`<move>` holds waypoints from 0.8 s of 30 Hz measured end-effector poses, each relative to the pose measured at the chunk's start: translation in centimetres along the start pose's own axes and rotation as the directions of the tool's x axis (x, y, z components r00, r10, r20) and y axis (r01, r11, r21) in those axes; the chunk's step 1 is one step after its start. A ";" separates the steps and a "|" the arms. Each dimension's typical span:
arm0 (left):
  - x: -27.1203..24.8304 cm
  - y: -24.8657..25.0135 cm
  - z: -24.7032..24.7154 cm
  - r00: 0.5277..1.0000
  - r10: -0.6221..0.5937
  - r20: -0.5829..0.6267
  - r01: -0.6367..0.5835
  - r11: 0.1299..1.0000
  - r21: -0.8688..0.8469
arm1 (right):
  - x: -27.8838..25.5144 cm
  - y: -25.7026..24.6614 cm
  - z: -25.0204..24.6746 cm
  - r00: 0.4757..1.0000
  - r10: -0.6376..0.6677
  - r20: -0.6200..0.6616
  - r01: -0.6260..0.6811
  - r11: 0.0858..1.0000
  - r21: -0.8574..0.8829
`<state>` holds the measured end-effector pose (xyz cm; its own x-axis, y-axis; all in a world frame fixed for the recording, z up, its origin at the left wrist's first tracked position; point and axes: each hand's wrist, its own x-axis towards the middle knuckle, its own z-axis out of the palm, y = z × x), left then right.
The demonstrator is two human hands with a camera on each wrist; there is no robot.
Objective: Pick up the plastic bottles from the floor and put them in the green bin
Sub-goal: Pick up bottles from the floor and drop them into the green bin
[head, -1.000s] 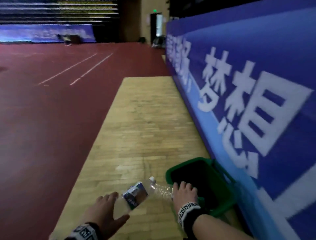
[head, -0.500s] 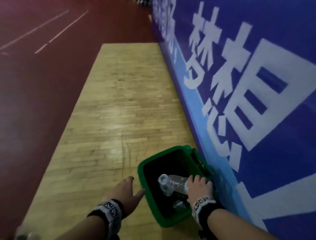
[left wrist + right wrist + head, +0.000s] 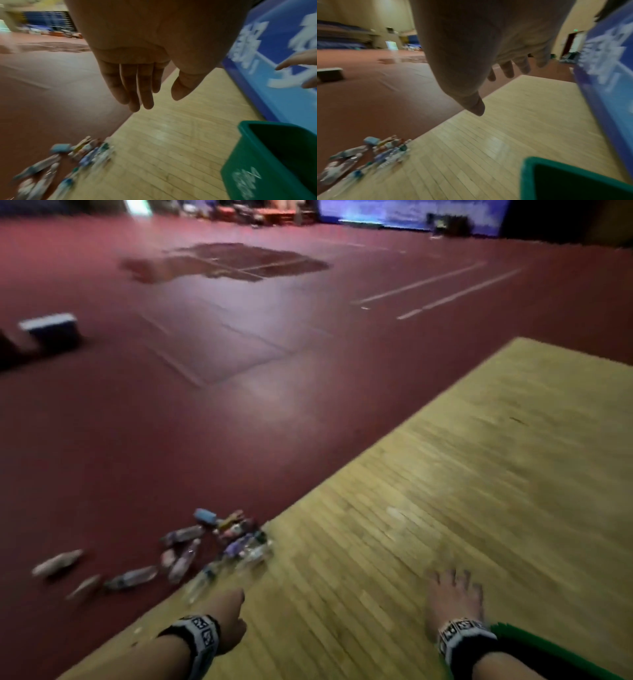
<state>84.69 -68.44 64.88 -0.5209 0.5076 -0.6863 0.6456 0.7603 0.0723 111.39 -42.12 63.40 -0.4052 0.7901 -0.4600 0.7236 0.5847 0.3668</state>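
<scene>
Several plastic bottles [image 3: 191, 556] lie in a loose pile where the red floor meets the wooden strip, also seen low left in the wrist views as a blurred pile of bottles [image 3: 82, 157] [image 3: 373, 154]. My left hand [image 3: 227, 616] hangs empty just right of the nearest bottles, fingers [image 3: 135, 86] straight. My right hand [image 3: 454, 597] is empty above the wood, fingers [image 3: 508, 69] spread. The green bin [image 3: 534, 652] shows only its rim by my right wrist; its dark inside [image 3: 288, 151] [image 3: 570, 180] hides its contents.
A blue banner wall [image 3: 267, 70] runs along the right side of the wooden strip [image 3: 462, 491]. A low dark box [image 3: 51, 332] sits far left on the red floor. White court lines [image 3: 445, 290] cross the far floor.
My right hand let go of the clear bottle over the bin and pulled out empty. My view swung left from the bin and banner to the bottle pile.
</scene>
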 end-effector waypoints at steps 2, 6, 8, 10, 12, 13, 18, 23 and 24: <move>-0.1 -6.9 -0.3 0.997 -0.063 -0.036 0.060 0.996 -0.065 | 1.1 -6.5 -4.2 0.994 -0.093 -0.049 0.090 0.995 -0.053; 0.5 -16.7 -0.3 0.982 -0.172 -0.076 0.157 0.972 -0.173 | 2.1 -17.5 -9.8 0.970 -0.206 -0.127 0.188 0.972 -0.142; 1.7 -20.8 -0.7 0.978 -0.196 -0.072 0.179 0.964 -0.199 | 2.6 -22.9 -11.9 0.955 -0.259 -0.146 0.235 0.959 -0.159; 2.7 -23.9 -1.7 0.976 -0.211 -0.056 0.200 0.966 -0.161 | 2.6 -27.1 -13.5 0.940 -0.310 -0.140 0.280 0.939 -0.201; 4.0 -26.4 -2.8 0.971 -0.235 -0.041 0.228 0.965 -0.129 | 2.7 -31.0 -15.0 0.924 -0.363 -0.116 0.329 0.914 -0.237; 5.3 -27.5 -3.5 0.971 -0.233 -0.043 0.227 0.966 -0.121 | 3.3 -32.8 -15.7 0.912 -0.392 -0.122 0.356 0.903 -0.242; 12.2 -30.3 -6.2 0.972 -0.233 -0.015 0.230 0.967 -0.105 | 8.6 -39.3 -17.7 0.884 -0.461 -0.083 0.421 0.859 -0.290; 21.9 -32.2 -8.1 0.958 -0.277 0.076 0.283 0.954 -0.100 | 18.1 -44.3 -17.4 0.867 -0.498 0.001 0.468 0.814 -0.344; 23.9 -32.5 -8.3 0.953 -0.290 0.088 0.299 0.949 -0.105 | 20.0 -45.1 -17.3 0.866 -0.499 0.013 0.471 0.809 -0.351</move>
<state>46.58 -77.67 52.16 -0.6343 0.2273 -0.7389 0.3980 0.9154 -0.0600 60.98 -49.52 51.70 -0.7053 0.3903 -0.5918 0.1981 0.9101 0.3641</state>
